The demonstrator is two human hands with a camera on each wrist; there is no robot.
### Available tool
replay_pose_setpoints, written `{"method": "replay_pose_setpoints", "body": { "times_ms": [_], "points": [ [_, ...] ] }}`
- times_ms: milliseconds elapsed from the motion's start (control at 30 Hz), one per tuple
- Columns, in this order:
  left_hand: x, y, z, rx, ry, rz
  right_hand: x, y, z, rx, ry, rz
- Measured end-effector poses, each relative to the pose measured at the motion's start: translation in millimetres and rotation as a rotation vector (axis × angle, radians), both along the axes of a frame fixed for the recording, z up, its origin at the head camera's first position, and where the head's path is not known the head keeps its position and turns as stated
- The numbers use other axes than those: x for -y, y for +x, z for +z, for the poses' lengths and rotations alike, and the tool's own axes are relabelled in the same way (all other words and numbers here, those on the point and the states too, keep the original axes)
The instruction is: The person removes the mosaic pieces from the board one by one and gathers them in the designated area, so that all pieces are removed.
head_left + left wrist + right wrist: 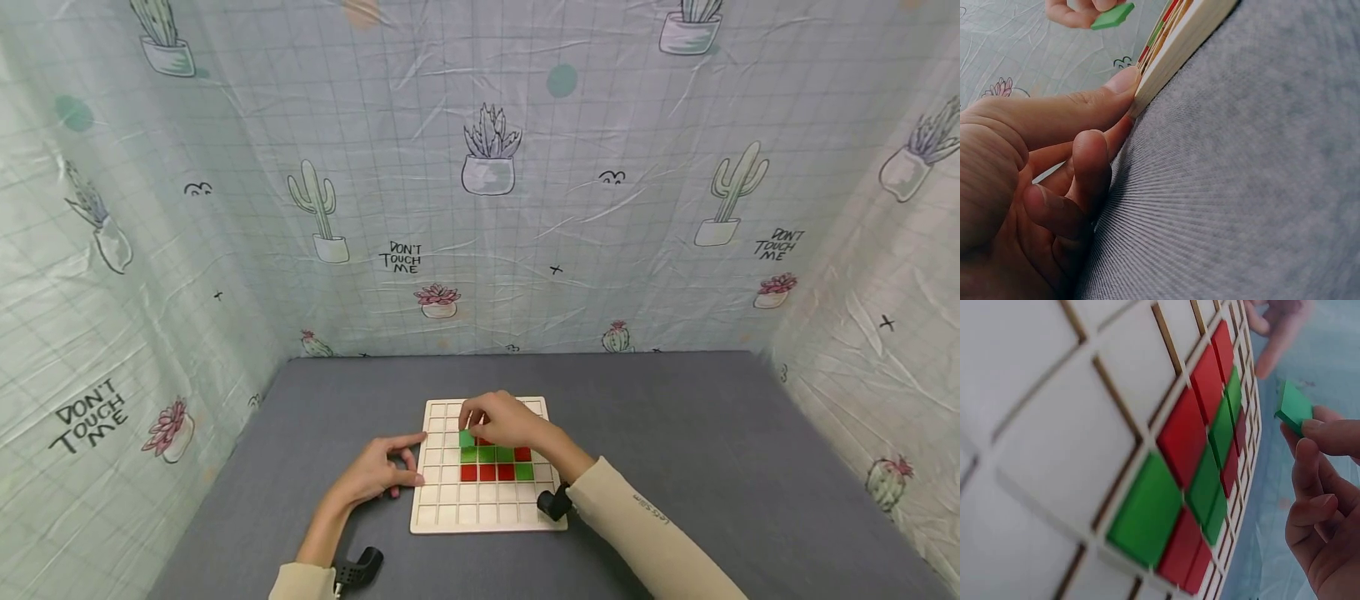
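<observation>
The right hand [504,419] pinches 1 green tile [1295,407] over the board [442,515], whose left edge the left hand [373,472] touches, thumb and forefinger spread.

"DON'T TOUCH ME" [400,257] reads thrice on the cactus-print cloth [480,229]: head view, between eight and nine, ten and three o'clock. Lettering [651,509] on the right sleeve [652,542], toward half past four, is too small to read.

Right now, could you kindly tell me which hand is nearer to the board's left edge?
Left: the left hand touches that left edge, while the right hand holds a green tile farther in, over the board.
</observation>
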State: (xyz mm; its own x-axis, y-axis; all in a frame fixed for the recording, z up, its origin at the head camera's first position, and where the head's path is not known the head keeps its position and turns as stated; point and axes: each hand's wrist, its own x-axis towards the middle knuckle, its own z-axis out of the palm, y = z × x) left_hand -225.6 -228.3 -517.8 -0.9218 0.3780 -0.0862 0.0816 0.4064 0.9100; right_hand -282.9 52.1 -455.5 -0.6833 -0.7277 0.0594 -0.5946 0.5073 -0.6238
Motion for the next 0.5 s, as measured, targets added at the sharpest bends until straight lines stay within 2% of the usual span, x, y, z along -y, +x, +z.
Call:
{"method": "replay_pose_setpoints", "body": {
  "times_ms": [133, 300, 500],
  "points": [
    [-0.2, 0.5, 0.2, 0.006, 0.012, -0.004, -17, -5.7, 3.9, 0.008, -0.036, -0.001],
    [-0.2, 0.4, 1.0, -0.005, 0.007, -0.004, -41, -15.5, 4.0, 0.025, -0.091, -0.049],
    [0.4, 3.0, 3.8, 0.002, 0.005, -0.001, -63, -22.8, 1.8, 0.019, -0.079, -0.110]
  ]
}}
